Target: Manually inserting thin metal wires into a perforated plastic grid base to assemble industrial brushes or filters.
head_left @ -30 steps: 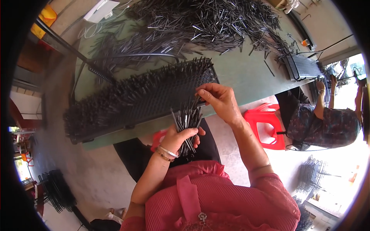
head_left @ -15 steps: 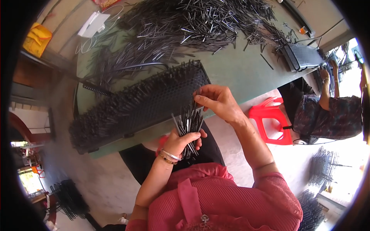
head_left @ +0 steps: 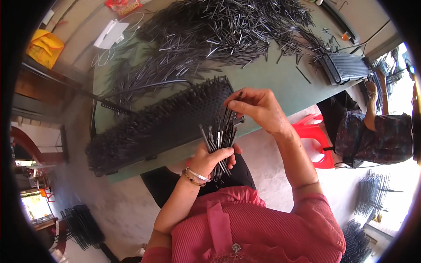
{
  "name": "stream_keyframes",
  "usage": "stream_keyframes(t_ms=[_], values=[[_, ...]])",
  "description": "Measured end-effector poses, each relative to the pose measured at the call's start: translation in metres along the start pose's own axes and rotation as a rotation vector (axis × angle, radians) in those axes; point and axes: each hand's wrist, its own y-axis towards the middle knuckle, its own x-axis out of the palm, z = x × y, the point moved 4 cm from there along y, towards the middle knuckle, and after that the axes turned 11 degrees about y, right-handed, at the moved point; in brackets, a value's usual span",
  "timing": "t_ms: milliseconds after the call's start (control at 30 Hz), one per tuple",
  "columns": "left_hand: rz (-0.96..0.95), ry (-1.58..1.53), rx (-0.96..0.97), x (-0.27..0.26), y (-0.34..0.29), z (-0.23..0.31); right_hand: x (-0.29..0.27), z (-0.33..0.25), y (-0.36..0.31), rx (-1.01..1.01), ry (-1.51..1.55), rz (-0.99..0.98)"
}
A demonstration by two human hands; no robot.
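My left hand is closed round a bundle of thin dark sticks, their ends fanning upward, in front of my lap. Above it my right hand pinches a short dark stick between thumb and fingers, at the right end of a long black perforated rack. Rows of similar sticks stand up out of the rack's holes over its left part and along its far edge. Toward the right end, a bare stretch of perforated surface shows, partly hidden behind my right hand and the bundle.
A big heap of loose dark sticks covers the far part of the green table. At the right, another person works at a second rack. A red plastic stool stands between us. Black wire racks are at lower left.
My right hand has drawn slightly right, and the stick in its pinch now shows more clearly. The left hand still grips the bundle. The whole view has shifted a little.
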Motion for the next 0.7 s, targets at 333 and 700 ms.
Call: stream_keyframes(t_ms=[333,700], values=[[0.006,-0.095,-0.067,-0.01,0.012,-0.025,-0.031,0.002,0.028,-0.3,-0.21,0.324],[0.021,-0.255,-0.125,-0.013,0.017,-0.031,-0.017,-0.004,0.052,-0.509,-0.472,0.319]])
